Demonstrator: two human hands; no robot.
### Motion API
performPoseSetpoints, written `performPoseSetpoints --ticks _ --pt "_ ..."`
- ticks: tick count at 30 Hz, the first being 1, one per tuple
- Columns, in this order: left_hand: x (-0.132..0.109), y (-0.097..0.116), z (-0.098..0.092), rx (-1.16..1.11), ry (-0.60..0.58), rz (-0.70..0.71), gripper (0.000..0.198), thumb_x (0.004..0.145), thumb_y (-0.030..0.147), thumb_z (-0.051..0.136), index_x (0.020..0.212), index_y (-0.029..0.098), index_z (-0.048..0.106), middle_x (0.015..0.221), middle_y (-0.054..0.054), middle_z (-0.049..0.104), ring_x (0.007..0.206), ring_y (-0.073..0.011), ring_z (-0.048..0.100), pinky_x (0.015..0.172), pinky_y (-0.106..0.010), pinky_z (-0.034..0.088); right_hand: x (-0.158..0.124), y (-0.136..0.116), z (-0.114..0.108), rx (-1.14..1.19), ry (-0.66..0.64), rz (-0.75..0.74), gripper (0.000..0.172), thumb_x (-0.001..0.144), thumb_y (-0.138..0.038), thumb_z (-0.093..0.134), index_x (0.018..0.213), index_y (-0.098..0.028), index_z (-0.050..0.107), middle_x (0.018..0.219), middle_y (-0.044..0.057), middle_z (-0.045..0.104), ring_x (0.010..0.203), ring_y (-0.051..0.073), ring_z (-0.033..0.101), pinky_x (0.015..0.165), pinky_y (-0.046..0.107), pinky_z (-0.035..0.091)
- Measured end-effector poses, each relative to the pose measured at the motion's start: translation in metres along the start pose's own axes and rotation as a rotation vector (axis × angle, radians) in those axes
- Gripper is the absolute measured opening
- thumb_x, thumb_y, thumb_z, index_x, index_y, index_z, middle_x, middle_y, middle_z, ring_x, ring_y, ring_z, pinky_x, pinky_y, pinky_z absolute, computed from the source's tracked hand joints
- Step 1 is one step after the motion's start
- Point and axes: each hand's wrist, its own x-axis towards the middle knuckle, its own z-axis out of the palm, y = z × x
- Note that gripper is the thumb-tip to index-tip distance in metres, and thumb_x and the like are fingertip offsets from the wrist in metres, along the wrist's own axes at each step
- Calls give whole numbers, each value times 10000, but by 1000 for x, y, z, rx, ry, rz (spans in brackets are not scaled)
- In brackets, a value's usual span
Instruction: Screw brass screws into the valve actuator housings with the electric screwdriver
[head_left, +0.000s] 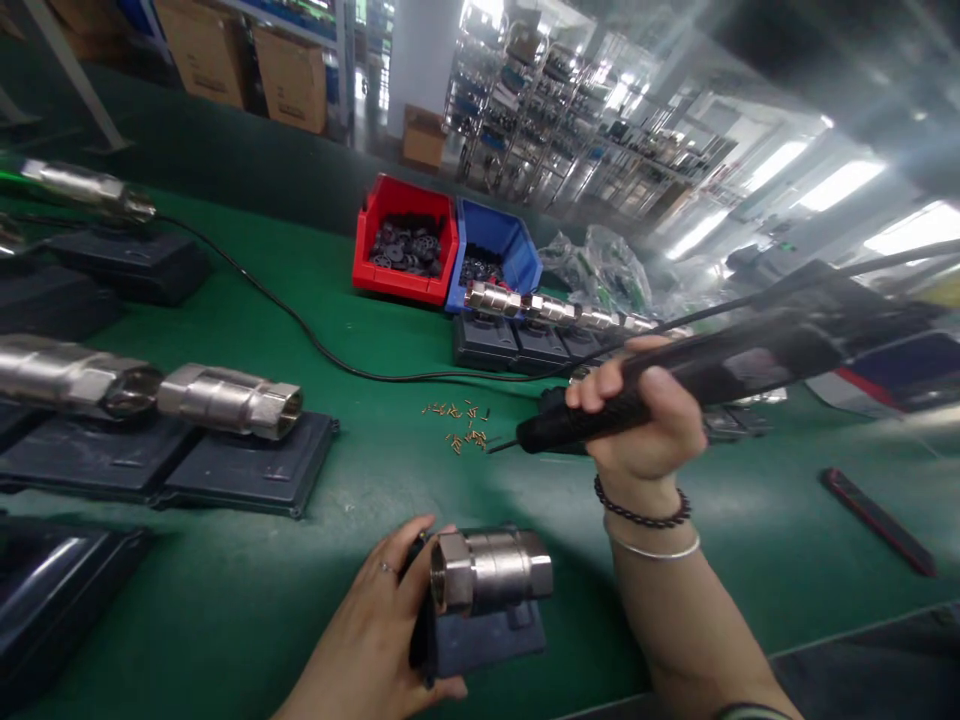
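Note:
My right hand (652, 420) is wrapped round a black electric screwdriver (720, 365), held above the bench and slanting down to the left. Its thin bit (502, 446) points at a loose scatter of small brass-coloured screws (469, 437); whether the tip touches one I cannot tell. At the near edge my left hand (375, 620) grips the left side of a dark plastic box (487, 640) that carries a shiny metal pipe fitting (491, 570) with hexagonal ends. The fitting lies across the box, and its underside is hidden.
Similar boxes with metal fittings (229, 398) stand at left and beyond the screwdriver. A red bin (405, 285) and a blue bin (517, 250) hold small dark parts. A black cable (322, 345) crosses the green bench. A dark red-edged bar (877, 520) lies at right.

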Motion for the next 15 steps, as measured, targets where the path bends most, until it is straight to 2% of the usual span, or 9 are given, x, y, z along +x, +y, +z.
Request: performPoseSetpoints --ticks 3,6,10,13,14,15 --pt "1 2 -2 -5 -18 -11 1176 367 281 869 1329 281 192 1293 -195 364 1098 -377 487 835 -561 484 -4 26 -4 -13 -15 21 220 666 -272 615 857 -186 548 534 -40 496 425 106 462 439 242 421" --pt "1 2 -1 -13 -35 -27 1167 378 275 866 1329 282 190 1310 -197 342 1126 -383 461 865 -583 454 -4 27 -12 -22 -11 -2 215 678 -265 600 864 -176 537 538 -38 497 429 108 464 443 244 421" --pt "0 -1 2 -27 -48 -19 1205 378 305 864 1353 287 156 1361 -199 284 1173 -394 412 896 -586 425 -3 5 -5 -25 -13 -43 210 671 -287 601 848 -189 545 537 -43 487 433 103 447 450 244 418" --pt "-4 -4 -1 -42 26 38 1329 312 564 812 1389 254 98 1376 -217 273 1188 -438 367 893 -616 401 -5 -24 6 14 0 -85 241 631 -325 658 806 -190 560 523 -54 466 417 87 403 427 221 393" --pt "-5 -3 -4 -42 77 44 1294 352 643 759 1393 241 104 1363 -212 308 1185 -428 374 893 -601 410 -7 -36 7 20 0 -65 267 612 -341 690 801 -201 564 526 -65 458 420 75 390 435 207 389" --pt "-5 -1 -10 -30 143 38 1175 451 678 701 1388 237 145 1331 -192 370 1171 -394 407 890 -565 432 -9 -49 7 13 -11 -25 303 590 -374 722 805 -225 569 527 -80 444 423 59 377 449 189 386"
